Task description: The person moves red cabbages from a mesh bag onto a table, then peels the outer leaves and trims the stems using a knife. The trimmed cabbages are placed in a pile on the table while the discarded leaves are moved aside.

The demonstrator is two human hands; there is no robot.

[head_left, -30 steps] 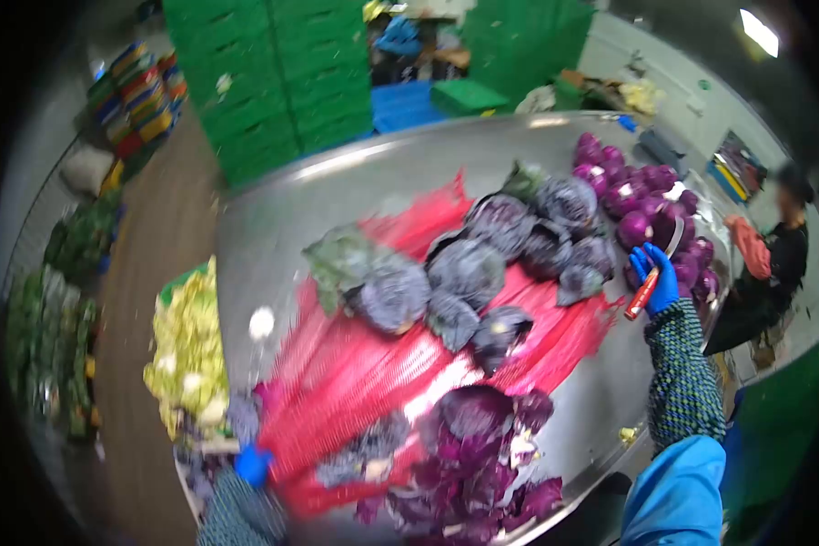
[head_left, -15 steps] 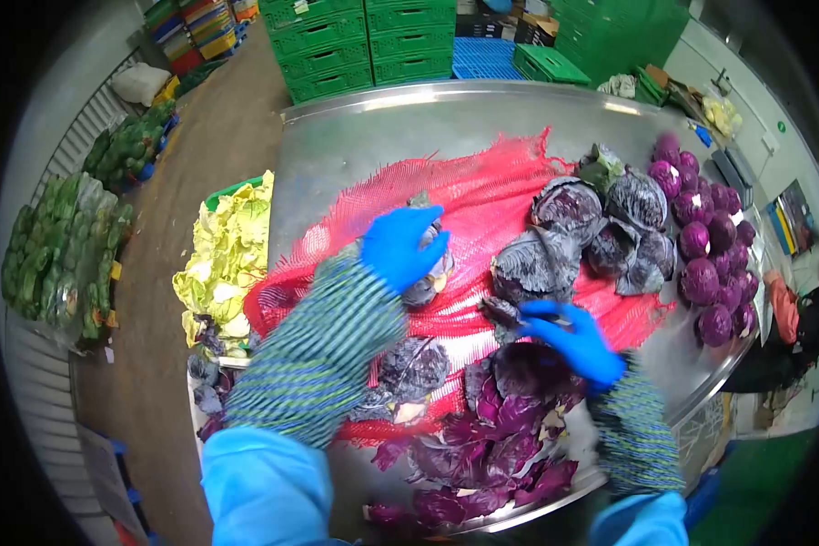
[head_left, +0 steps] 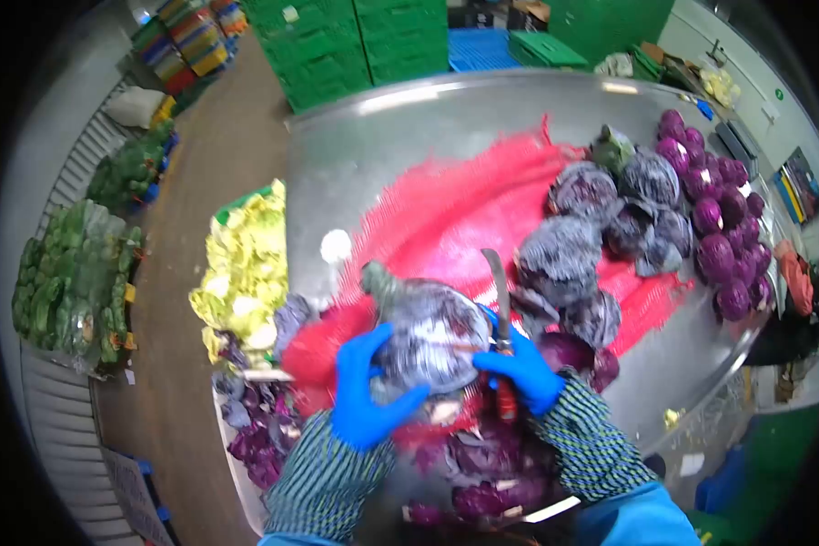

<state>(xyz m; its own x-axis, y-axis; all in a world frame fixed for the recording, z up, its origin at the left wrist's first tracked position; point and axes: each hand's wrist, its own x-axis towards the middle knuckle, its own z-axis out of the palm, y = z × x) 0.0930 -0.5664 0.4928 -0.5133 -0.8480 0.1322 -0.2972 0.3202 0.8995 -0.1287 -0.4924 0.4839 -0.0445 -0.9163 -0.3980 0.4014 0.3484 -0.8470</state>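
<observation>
A red cabbage (head_left: pixel 432 332) with greyish-purple outer leaves is in front of me, above the red mesh net (head_left: pixel 455 218). My left hand (head_left: pixel 366 393), in a blue glove, is cupped round its left side. On the other side my right hand (head_left: pixel 526 371), also gloved, grips a knife (head_left: pixel 502 291) with a red handle and a curved blade pointing up and away. Fingers of that hand touch the cabbage's right edge. Below lie loose purple leaves (head_left: pixel 491 455), partly hidden by the hands. More untrimmed cabbages (head_left: pixel 562 257) sit right of the knife.
Smooth purple cabbages (head_left: pixel 717 257) are piled along the right side of the metal table (head_left: pixel 337 164). To the left stand a crate of yellow-green leaves (head_left: pixel 246 273) and a white bin (head_left: pixel 246 491) of purple leaves. Green crates (head_left: pixel 318 55) are stacked beyond the table.
My left hand has drawn back toward me and now holds a cabbage. The right hand moved left, and the knife now shows upright in it. The view has shifted slightly.
</observation>
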